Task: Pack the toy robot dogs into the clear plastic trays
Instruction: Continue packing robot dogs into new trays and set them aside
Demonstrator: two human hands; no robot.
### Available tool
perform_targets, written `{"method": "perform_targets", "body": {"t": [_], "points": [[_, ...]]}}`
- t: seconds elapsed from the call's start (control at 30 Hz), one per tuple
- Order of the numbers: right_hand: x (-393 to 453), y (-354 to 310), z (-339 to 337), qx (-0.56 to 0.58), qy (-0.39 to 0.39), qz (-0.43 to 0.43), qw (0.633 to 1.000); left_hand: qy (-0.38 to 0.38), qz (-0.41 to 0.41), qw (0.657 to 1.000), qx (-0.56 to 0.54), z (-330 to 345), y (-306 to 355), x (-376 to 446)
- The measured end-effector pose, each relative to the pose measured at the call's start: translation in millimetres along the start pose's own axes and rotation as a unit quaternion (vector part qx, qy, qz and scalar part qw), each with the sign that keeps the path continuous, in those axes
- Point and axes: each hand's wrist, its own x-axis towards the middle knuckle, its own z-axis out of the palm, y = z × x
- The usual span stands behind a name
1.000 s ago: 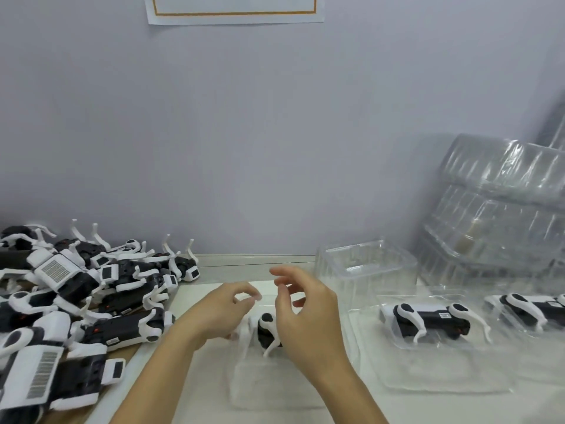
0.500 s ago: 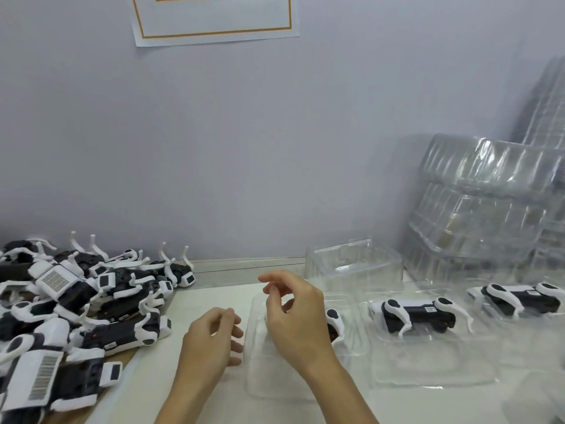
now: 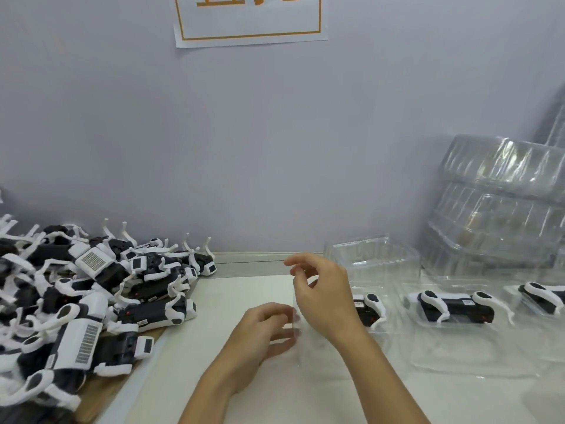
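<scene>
Toy robot dogs (image 3: 91, 298), black and white, lie heaped in a pile at the left of the worktop (image 3: 232, 295), legs sticking up. One more toy dog (image 3: 368, 310) lies on its side in a clear plastic tray (image 3: 324, 347) at centre, partly hidden behind the right hand (image 3: 324, 298). Second packed dog (image 3: 452, 307) lies in the next tray (image 3: 458, 353) to the right; a third dog (image 3: 544, 298) is cut off at the right edge. An empty clear tray (image 3: 371, 258) stands behind the centre one, near the wall. A stack of clear trays (image 3: 498, 203) leans at far right.

Right hand is raised over the left end of the centre tray, grip curled, thumb and forefinger close together; cannot tell whether they pinch the clear plastic edge. Left hand (image 3: 266, 332) is low at the tray's left side, fingers loosely bent, tips at the tray's edge, blurred; cannot tell if touching. White paper sign (image 3: 247, 19) with orange border hangs on the wall above.
</scene>
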Motion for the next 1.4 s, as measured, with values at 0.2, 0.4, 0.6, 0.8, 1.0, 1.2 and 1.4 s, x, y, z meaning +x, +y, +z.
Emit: {"method": "perform_targets", "body": {"t": [0.2, 0.4, 0.6, 0.8, 1.0, 1.2, 1.4], "points": [[3.2, 3.8, -7.5, -0.020, -0.012, 0.011, 1.000, -0.101, 0.008, 0.995, 0.006, 15.5, -2.7, -2.2], [9.9, 11.4, -25.0, -0.050, 0.001, 0.055, 0.997, -0.116, 0.011, 0.993, -0.007, 33.7, -7.7, 0.6], [16.2, 15.8, -39.9, -0.109, 0.001, 0.104, 0.989, -0.169, 0.055, 0.972, 0.156, 55.6, -6.4, 1.2], [18.6, 20.4, -39.5, -0.183, -0.021, 0.110, 0.977, -0.178, 0.103, 0.916, 0.345, 72.1, -10.9, 7.8], [17.7, 25.0, -23.1, -0.322, -0.074, 0.128, 0.935, -0.122, 0.133, 0.928, 0.324, 53.8, -15.4, 12.4], [19.9, 31.1, -16.7, -0.418, -0.123, 0.179, 0.882, 0.085, 0.143, 0.947, 0.275, 9.8, -16.4, 15.5], [22.1, 35.2, -11.7, -0.402, -0.057, 0.097, 0.909, 0.208, 0.139, 0.945, 0.213, -1.4, -15.5, 17.6]]}}
